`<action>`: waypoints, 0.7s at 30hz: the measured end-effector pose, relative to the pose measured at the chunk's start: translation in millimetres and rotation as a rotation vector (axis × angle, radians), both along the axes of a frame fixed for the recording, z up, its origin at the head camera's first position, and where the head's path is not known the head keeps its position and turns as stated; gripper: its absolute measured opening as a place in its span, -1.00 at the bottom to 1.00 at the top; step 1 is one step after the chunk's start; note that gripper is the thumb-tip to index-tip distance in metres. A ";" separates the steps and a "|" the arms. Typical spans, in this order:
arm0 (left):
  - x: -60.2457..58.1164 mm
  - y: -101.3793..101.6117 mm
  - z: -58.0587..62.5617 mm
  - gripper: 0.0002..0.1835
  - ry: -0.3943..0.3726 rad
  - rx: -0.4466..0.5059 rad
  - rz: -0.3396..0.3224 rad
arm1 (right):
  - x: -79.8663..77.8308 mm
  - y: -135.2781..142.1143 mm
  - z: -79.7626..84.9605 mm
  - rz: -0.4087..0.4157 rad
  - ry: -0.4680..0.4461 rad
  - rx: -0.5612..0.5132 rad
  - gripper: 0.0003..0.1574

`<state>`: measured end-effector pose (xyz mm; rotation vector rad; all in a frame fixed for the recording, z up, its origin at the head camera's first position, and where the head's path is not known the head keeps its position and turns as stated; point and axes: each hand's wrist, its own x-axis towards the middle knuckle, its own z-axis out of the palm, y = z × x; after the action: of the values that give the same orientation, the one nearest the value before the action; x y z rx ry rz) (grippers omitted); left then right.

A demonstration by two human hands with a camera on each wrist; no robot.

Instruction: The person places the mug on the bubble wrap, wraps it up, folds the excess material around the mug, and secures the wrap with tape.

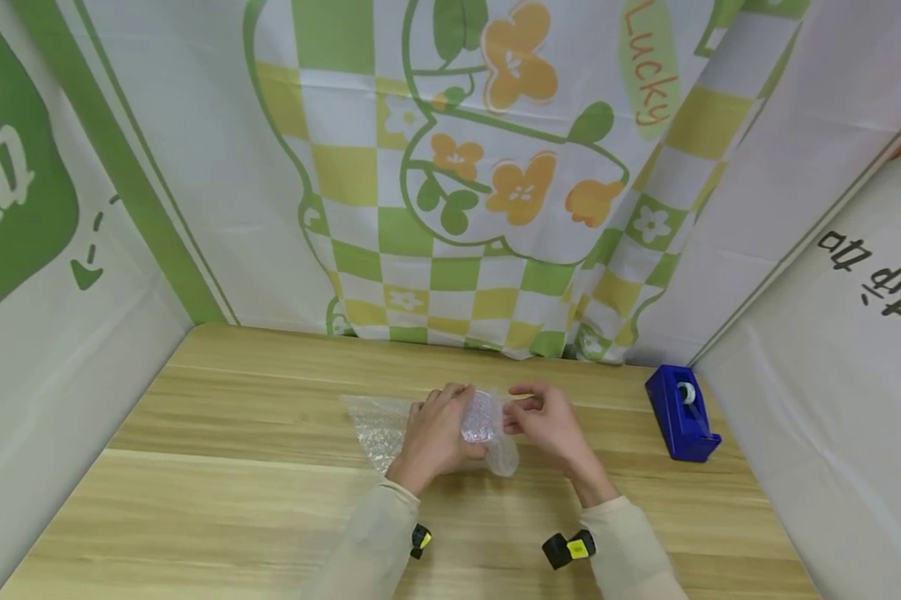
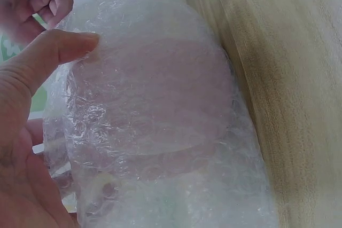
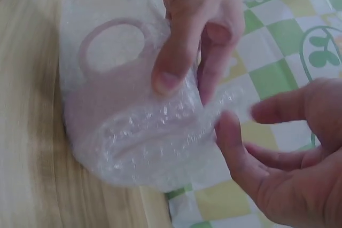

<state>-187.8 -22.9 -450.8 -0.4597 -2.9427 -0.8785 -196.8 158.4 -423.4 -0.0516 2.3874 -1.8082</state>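
Note:
A pink mug (image 3: pixel 99 97) with a ring-shaped handle lies on its side inside clear bubble wrap (image 3: pixel 155 153). My left hand (image 1: pixel 437 433) grips the wrapped mug, thumb across the near side and fingers round the far side. Loose bubble wrap (image 1: pixel 378 429) spreads out to the left of that hand. At the mug's right end is my right hand (image 1: pixel 551 425), its thumb and bent fingers beside the wrap's edge. In the right wrist view a gap shows between the right thumb and forefinger. The left wrist view shows the mug blurred through the wrap.
A blue tape dispenser (image 1: pixel 683 417) with a roll of tape stands at the right of the wooden table (image 1: pixel 217 500). Behind the table hangs a green and yellow checked curtain (image 1: pixel 450 275). White printed cloths (image 1: pixel 833 358) close off both sides.

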 end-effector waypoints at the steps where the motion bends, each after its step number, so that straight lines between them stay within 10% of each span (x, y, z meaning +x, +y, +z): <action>1: 0.1 -0.2 0.2 0.01 -0.002 0.004 -0.001 | 0.3 1.8 -0.1 0.019 -0.004 -0.010 -0.59; 21: -0.9 -10.0 -6.0 0.00 -0.017 0.097 -0.054 | -6.7 7.1 -27.4 0.129 0.332 0.402 -0.59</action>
<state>-188.6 -32.9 -456.8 -0.5312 -2.8990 -1.0307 -203.5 165.5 -450.8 -0.4820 2.8504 -1.3200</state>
